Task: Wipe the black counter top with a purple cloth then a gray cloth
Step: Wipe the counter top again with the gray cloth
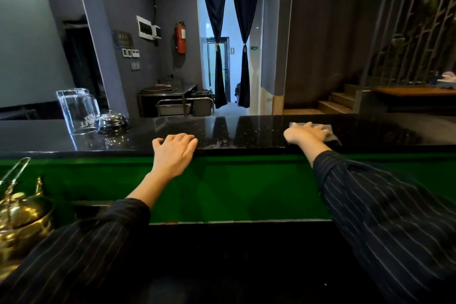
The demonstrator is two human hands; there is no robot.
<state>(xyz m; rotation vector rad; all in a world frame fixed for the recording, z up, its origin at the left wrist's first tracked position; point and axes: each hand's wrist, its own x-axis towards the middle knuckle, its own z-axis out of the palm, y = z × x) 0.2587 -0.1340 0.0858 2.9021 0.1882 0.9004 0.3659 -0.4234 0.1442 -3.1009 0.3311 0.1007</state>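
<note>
The black speckled counter top (246,128) runs across the middle of the head view, with a faint wet smear near its front edge. My right hand (307,134) lies flat on a gray cloth (332,139) on the right part of the counter, fingers spread and pressing it down. My left hand (175,149) rests on the counter's front edge, fingers bent loosely over it, holding nothing. No purple cloth shows near the counter.
An upturned clear glass jug (77,111) and a chrome service bell (112,121) stand at the left of the counter. A brass kettle (22,219) sits low at the left. A green panel (246,187) drops below the counter edge.
</note>
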